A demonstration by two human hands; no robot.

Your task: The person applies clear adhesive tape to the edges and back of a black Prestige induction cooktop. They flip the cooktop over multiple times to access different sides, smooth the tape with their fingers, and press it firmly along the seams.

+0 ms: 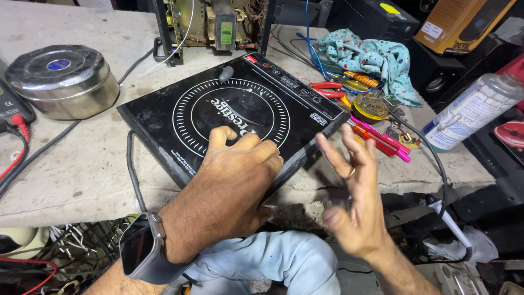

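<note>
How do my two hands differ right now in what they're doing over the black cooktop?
The left hand lies palm down, fingers curled, on the black induction cooktop; the right hand is raised beside the cooktop's edge, touching nothing. The left hand looks sharp, while the right hand is open with spread fingers and partly blurred. The left wrist carries a dark smartwatch; the right wrist shows none. Both hands are bare and hold nothing.

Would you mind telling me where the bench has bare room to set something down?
Bare bench lies left of the cooktop, in front of the steel tin. Right of the cooktop, screwdrivers and pliers crowd the surface.
</note>
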